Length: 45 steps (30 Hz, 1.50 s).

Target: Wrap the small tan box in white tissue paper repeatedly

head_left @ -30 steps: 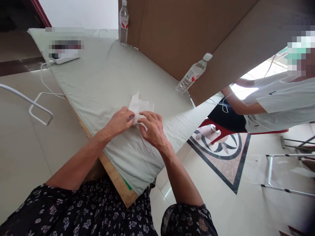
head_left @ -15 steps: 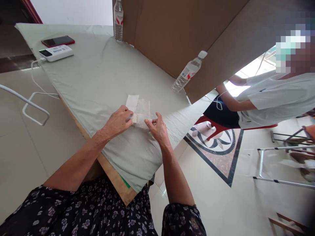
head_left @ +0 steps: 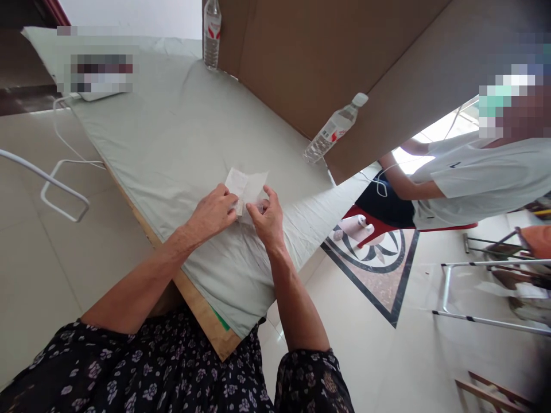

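White paper sheet (head_left: 248, 184) lying by desk's (head_left: 181, 132) near edge, part lifted, extending away from both hands toward far edge. Left hand (head_left: 213, 213) pinching near-left corner, grip closed on it; right hand (head_left: 267, 221) curling tight on near-right edge. Both hands equally close. Water bottles (head_left: 334, 129) standing along cardboard wall (head_left: 301, 63).

The paper (head_left: 247, 184) lies on the table (head_left: 181, 143), gripped by the left hand (head_left: 213, 212) at its left edge and the right hand (head_left: 267, 218) at its right. Behind the paper to the right, a bottle (head_left: 333, 129) stands beside the cardboard panel (head_left: 310, 57). Far behind the paper stands a second bottle (head_left: 212, 34).
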Each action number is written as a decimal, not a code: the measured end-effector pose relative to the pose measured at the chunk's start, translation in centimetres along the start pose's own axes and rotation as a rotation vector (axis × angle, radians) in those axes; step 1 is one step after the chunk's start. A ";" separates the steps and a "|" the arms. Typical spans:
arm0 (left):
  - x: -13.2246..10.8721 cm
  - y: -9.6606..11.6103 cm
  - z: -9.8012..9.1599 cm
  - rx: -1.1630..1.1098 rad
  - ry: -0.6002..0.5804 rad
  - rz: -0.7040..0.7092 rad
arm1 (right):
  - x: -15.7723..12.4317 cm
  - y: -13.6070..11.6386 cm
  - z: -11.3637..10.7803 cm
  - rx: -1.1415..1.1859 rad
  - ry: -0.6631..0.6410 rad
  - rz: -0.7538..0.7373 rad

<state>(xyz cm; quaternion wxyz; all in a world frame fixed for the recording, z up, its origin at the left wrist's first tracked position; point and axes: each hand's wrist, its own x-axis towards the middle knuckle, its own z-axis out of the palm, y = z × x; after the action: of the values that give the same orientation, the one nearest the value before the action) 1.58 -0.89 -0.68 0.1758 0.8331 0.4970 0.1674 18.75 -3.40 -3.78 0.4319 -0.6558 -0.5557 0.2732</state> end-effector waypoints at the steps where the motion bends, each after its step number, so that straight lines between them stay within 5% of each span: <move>1: 0.1 -0.1 0.1 -0.007 0.003 0.005 | 0.1 -0.1 0.3 0.017 -0.009 0.004; 10: 0.1 -1.4 0.9 -0.193 0.032 -0.011 | 0.4 -2.0 1.3 0.135 -0.144 0.062; 15: -0.1 -2.3 1.7 -0.413 0.113 -0.016 | 0.2 -2.1 0.2 0.066 -0.321 -0.088; 19: -0.5 -2.8 1.9 -0.593 0.155 -0.102 | 0.3 -2.2 0.0 -0.126 -0.341 -0.172; 26: -0.2 -1.8 1.9 -0.495 0.269 -0.148 | 1.0 -2.5 -0.2 -0.209 -0.385 -0.223; 30: 0.2 -1.4 2.7 -0.498 0.262 -0.149 | 1.9 -1.4 -0.6 0.048 -0.412 -0.138; 35: 0.0 -1.5 2.9 -0.515 0.255 -0.139 | 2.4 0.2 -1.8 0.196 -0.117 0.081; 39: -0.2 -1.6 2.8 -0.480 0.263 -0.068 | 3.3 0.4 -1.7 0.250 -0.209 0.318; 45: -0.1 -1.8 2.8 -0.453 0.219 0.006 | 6.2 0.6 0.5 0.281 -0.243 0.285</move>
<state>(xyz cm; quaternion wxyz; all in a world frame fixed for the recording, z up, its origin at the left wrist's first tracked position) 1.40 -0.54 -3.97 0.3024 0.7507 0.4607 0.3643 20.06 2.71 -3.81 0.4061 -0.6234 -0.4617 0.4830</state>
